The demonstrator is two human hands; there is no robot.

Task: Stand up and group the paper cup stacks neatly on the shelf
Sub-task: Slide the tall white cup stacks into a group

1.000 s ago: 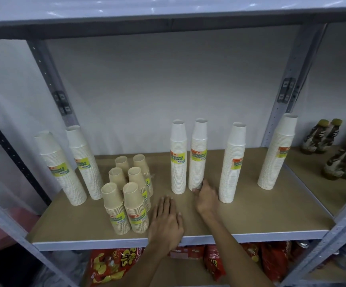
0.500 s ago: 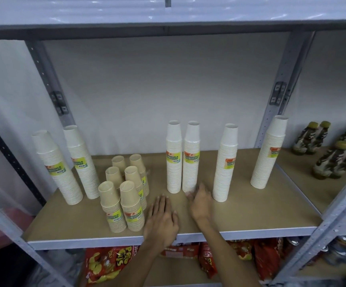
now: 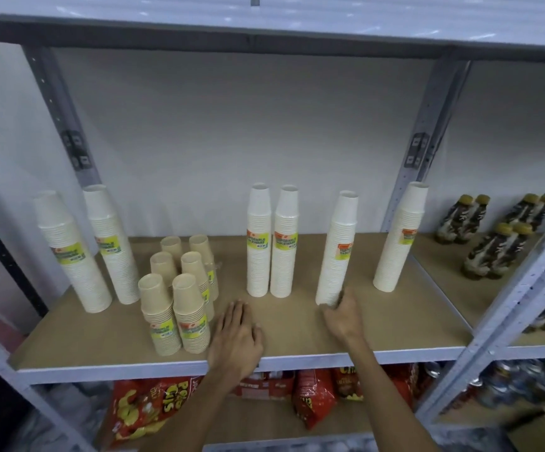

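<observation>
Tall white paper cup stacks stand upright on the brown shelf board [image 3: 290,331]: two at the left [image 3: 69,252] [image 3: 114,246], a touching pair in the middle [image 3: 258,239] [image 3: 284,243], one alone to their right [image 3: 336,249], and one by the right post [image 3: 398,236]. Several short brown cup stacks [image 3: 179,288] cluster left of centre. My right hand [image 3: 342,316] curls around the base of the lone stack right of the pair. My left hand [image 3: 236,337] lies flat on the board near the front edge, fingers spread, holding nothing.
Grey metal uprights [image 3: 427,141] frame the bay, and another shelf [image 3: 264,37] spans overhead. Dark bottles with yellow caps [image 3: 492,236] stand in the bay to the right. Red snack bags [image 3: 147,409] fill the shelf below.
My right hand has left the base of the middle pair and moved right to the base of the lone white stack. My left hand has stayed flat on the board.
</observation>
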